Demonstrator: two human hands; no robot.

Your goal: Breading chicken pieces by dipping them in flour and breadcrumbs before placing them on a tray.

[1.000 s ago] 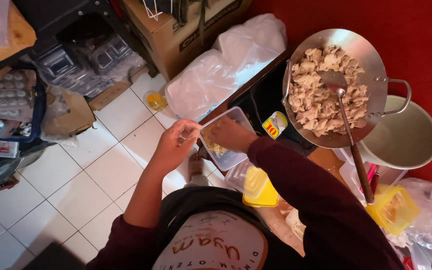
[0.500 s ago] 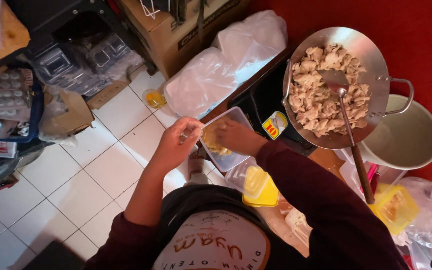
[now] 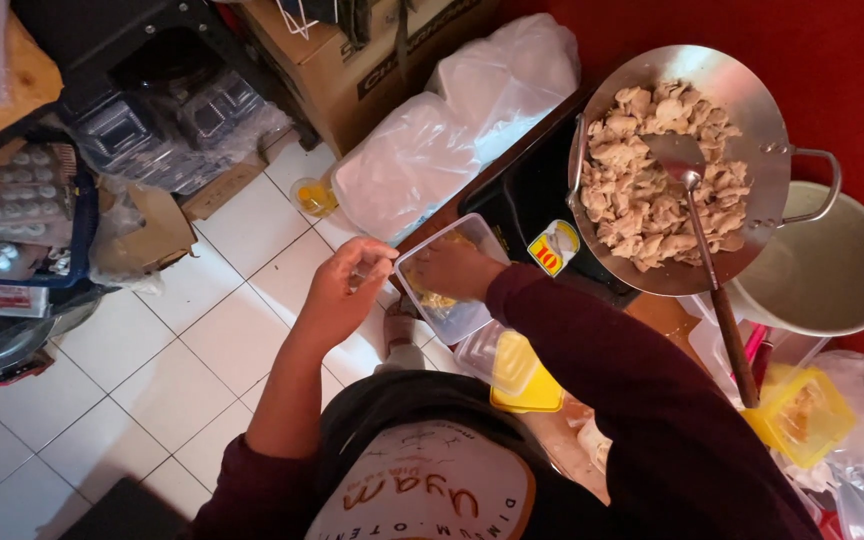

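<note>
Above the white floor tiles (image 3: 182,350): left hand (image 3: 337,295) gripping clear tub (image 3: 447,290) by its rim, right hand (image 3: 457,268) pressed inside, seemingly packing food; next, steady tub, withdraw fingers cleanly.

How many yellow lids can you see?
2. One yellow lid lies by the person's right sleeve, below the clear tub the hands hold. The other is lower right, under the wok. More may be hidden.
</note>
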